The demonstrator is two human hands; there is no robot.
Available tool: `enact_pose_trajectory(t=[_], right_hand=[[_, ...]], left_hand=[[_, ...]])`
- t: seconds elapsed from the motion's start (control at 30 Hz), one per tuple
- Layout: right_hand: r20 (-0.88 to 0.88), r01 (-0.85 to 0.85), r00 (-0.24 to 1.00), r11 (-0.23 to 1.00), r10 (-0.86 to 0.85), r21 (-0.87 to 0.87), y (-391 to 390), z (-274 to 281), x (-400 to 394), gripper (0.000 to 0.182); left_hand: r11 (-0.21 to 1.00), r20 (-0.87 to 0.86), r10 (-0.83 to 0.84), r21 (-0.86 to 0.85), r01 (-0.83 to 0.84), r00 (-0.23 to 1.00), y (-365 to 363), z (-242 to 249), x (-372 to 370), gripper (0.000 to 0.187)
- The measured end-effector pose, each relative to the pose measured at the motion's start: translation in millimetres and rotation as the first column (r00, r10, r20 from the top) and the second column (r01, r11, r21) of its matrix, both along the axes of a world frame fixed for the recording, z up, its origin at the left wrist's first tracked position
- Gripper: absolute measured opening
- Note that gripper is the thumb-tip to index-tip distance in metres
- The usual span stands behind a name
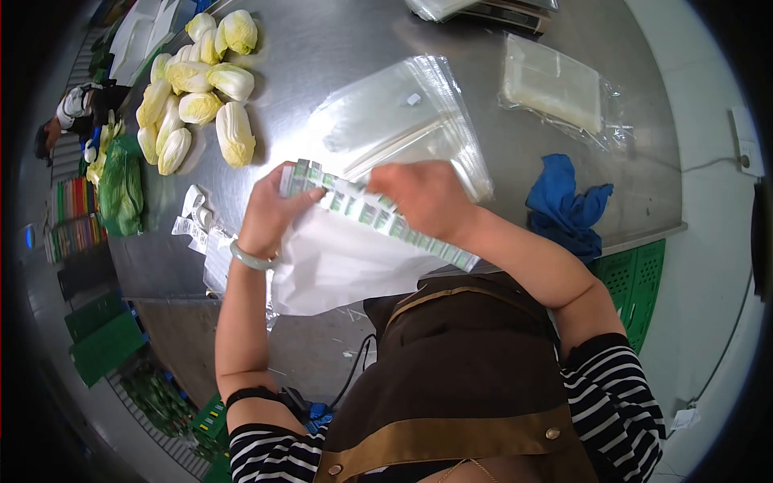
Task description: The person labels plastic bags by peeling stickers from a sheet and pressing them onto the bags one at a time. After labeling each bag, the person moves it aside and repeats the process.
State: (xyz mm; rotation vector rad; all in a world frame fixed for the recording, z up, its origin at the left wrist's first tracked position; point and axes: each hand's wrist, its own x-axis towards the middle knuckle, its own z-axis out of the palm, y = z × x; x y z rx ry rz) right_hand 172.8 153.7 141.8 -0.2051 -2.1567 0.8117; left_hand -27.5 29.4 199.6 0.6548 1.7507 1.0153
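Note:
A white sheet with rows of small green-and-white labels (366, 213) is held up in front of my apron, its broad blank white part (338, 270) hanging down towards me. My left hand (274, 211) is closed on the sheet's left end, thumb on top near the labels. Above the middle of the label rows, my right hand (427, 197) has its fingers bent together against the strip; whether a single label is between the fingertips is hidden. Just beyond both hands, a stack of clear plastic bags (394, 113) lies flat on the metal table (306, 48).
Several napa cabbages (189, 76) are piled at the far left. White label strips (196, 217) lie by my left wrist. To the right are a blue cloth (568, 205) and a wrapped bag pack (551, 84). A scale (507, 14) stands at the back. Another person (76, 109) is at far left.

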Motion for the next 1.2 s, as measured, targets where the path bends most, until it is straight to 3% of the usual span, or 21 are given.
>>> enact_pose_trajectory(t=[0.03,0.1,0.17,0.2,0.3,0.43,0.47,0.53,0.63,0.7,0.73,0.77,0.8,0.83,0.9,1.0,1.1,1.17,1.2], right_hand=[[0.010,0.044,0.999,0.977,-0.042,-0.208,2.8,1.4,0.2,0.013],[0.060,0.130,0.991,0.805,-0.116,-0.579,16.9,5.1,5.9,0.015],[0.184,0.111,0.980,0.584,0.068,-0.804,36.7,-5.9,22.2,0.018],[0.223,0.127,0.960,0.447,0.169,-0.885,44.7,-14.3,33.9,0.019],[0.479,0.341,0.843,0.445,0.245,-0.828,54.3,-62.7,66.3,0.020],[0.606,0.490,0.790,0.494,0.097,-0.718,65.7,-115.6,91.1,0.022],[0.618,0.507,0.781,0.488,0.087,-0.710,66.0,-122.9,92.7,0.022],[0.630,0.513,0.772,0.504,0.082,-0.694,64.4,-128.4,88.4,0.022],[0.658,0.495,0.748,0.584,0.089,-0.643,60.4,-143.0,69.9,0.020],[0.714,0.503,0.696,0.657,0.077,-0.562,59.5,-156.6,59.9,0.021],[0.776,0.520,0.630,0.720,0.039,-0.459,58.7,-156.6,56.4,0.021],[0.829,0.526,0.559,0.776,-0.007,-0.348,58.1,-155.0,53.7,0.021],[0.873,0.519,0.483,0.823,-0.060,-0.231,59.4,-152.8,53.1,0.020],[0.883,0.508,0.452,0.850,-0.130,-0.135,62.1,-150.2,55.2,0.022],[0.880,0.469,0.392,0.881,-0.267,0.058,68.0,-142.1,62.0,0.025],[0.780,0.535,0.623,0.694,0.063,-0.483,81.4,-94.2,68.8,0.027],[0.518,0.461,0.844,0.308,0.137,-0.832,84.4,-74.9,73.6,0.026],[0.536,0.457,0.822,0.338,0.191,-0.822,85.4,-77.2,72.7,0.022],[0.545,0.458,0.811,0.349,0.214,-0.818,83.8,-80.6,73.2,0.020]], left_hand=[[0.999,-0.024,-0.030,-0.032,0.030,0.999,1.8,-4.5,-13.1,0.031],[0.986,-0.095,-0.148,-0.095,0.139,0.985,3.6,-22.2,-45.8,0.032],[0.941,-0.181,-0.324,-0.168,0.295,0.929,-1.0,-56.5,-88.6,0.034],[0.878,-0.326,-0.469,-0.270,0.394,0.821,-5.0,-73.9,-107.3,0.036],[0.705,-0.348,-0.698,-0.485,0.517,0.626,-18.7,-119.7,-132.9,0.042],[0.732,-0.487,-0.678,-0.516,0.445,0.551,-26.5,-137.7,-135.3,0.052],[0.749,-0.580,-0.662,-0.493,0.443,0.475,-27.9,-140.7,-134.1,0.051],[0.778,-0.743,-0.596,-0.441,0.447,0.303,-27.5,-142.2,-130.3,0.049],[0.887,-0.974,-0.145,-0.051,0.460,0.172,-9.2,-143.9,-88.1,0.044],[0.951,-0.791,-0.187,0.002,0.309,0.582,-9.9,-163.5,-39.2,0.040],[0.955,-0.489,-0.251,0.015,0.296,0.835,-6.3,-159.2,-6.3,0.036],[0.896,-0.421,-0.368,0.077,0.437,0.829,-9.6,-172.0,15.1,0.036],[0.780,-0.515,-0.470,0.138,0.611,0.717,-8.9,-181.6,32.0,0.034],[0.736,-0.642,-0.514,0.011,0.677,0.570,-9.6,-186.1,47.4,0.033],[0.762,-0.676,-0.457,0.037,0.646,0.578,-12.7,-203.5,48.3,0.028],[0.894,-0.369,-0.369,0.111,0.434,0.853,-10.2,-211.9,43.2,0.017],[0.971,-0.064,-0.233,-0.075,0.228,0.970,-6.6,-210.7,31.1,0.016],[0.988,0.049,0.150,0.037,-0.152,0.987,1.3,-194.0,14.3,0.025],[0.879,0.107,0.454,0.109,-0.464,0.885,6.7,-196.4,4.9,0.025]])
